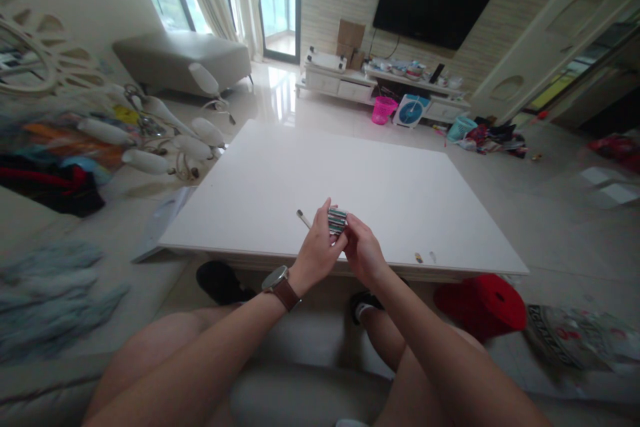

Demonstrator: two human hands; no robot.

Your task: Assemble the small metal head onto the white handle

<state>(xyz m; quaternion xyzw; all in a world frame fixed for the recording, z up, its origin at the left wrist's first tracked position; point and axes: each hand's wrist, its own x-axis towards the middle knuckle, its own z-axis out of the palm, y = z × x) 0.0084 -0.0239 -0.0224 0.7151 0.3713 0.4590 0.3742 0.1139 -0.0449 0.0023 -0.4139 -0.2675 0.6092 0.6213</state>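
Between my two hands, over the table's near edge, is a small pack of what look like green-and-silver batteries (337,221). My left hand (320,243) wraps around its left side, thumb and fingers closed on it. From the right, my right hand (361,245) grips the pack's edge with bent fingertips. Just left of my left hand, a thin pale stick with a dark end (303,217) lies on the white table (370,173), partly hidden by the hand. A watch with a brown strap (283,285) is on my left wrist.
Two small flat items (419,257) lie near the table's front edge. A red stool-like object (483,305) and a printed plastic bag (575,337) are at the right. A lamp with several white shades (145,160) stands left; beyond are a pink basket (383,110) and a blue fan (411,110).
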